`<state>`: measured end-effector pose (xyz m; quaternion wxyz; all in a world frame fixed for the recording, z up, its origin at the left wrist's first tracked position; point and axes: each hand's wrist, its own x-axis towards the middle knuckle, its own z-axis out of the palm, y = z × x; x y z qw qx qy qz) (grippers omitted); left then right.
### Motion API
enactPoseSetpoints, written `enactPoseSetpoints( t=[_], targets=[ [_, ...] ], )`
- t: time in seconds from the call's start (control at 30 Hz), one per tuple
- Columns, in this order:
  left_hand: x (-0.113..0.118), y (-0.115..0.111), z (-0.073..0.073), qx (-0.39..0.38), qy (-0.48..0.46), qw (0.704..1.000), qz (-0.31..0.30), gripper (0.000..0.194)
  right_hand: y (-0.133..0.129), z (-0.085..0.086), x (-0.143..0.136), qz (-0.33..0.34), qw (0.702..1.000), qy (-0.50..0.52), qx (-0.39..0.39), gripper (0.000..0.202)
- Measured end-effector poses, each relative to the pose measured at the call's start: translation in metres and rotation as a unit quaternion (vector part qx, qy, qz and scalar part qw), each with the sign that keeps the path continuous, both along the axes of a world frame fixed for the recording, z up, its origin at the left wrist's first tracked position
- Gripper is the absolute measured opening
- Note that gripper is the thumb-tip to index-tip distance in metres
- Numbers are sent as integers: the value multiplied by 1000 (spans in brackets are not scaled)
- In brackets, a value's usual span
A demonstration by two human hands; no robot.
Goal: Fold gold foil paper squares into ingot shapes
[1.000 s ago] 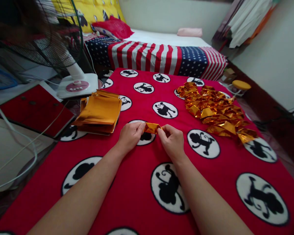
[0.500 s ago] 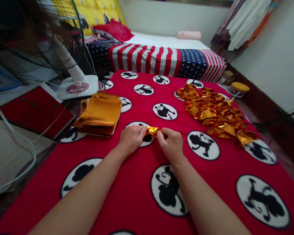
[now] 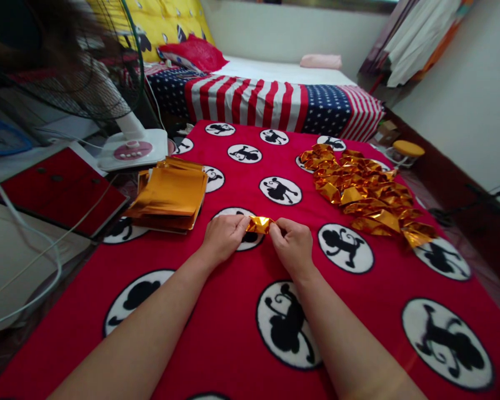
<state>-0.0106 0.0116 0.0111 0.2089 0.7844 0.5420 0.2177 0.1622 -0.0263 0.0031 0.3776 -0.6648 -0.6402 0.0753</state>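
Covering the big table is a red cloth point(image 3: 216, 339) with black monkeys.
To the right is a shiny gold pile point(image 3: 354, 186); to the left, a gold paper stack point(image 3: 170, 191). Between them, left hand point(image 3: 225, 236) and right hand point(image 3: 292, 244) pinch a small gold piece's point(image 3: 259, 224) ends.

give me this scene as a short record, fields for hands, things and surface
left hand: pinches one end of a folded gold foil piece
right hand: pinches its other end
left side: stack of gold sheets
right side: heap of folded gold pieces
surface: red cloth with black figures in white ovals
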Motion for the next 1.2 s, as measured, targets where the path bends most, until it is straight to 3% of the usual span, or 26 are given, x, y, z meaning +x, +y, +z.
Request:
enactPoseSetpoints(
  t=[0.23,0.47,0.83,1.07,1.2],
  targets=[
    [0,0,0,-6,-17,1000,14,47,0,-1,1,0,1000,9,-1,35],
    [0,0,-1,13,9,1000,-17,46,0,0,0,-2,1000,13,2,34],
    [-2,6,-5,-5,-95,995,20,50,-1,1,3,3,995,95,5,29],
    [-4,6,-6,-7,-119,992,30,57,0,-5,4,-6,997,80,8,31],
    [-5,5,-4,-4,-117,993,5,49,-1,-5,5,-10,998,57,6,28]
  ],
)
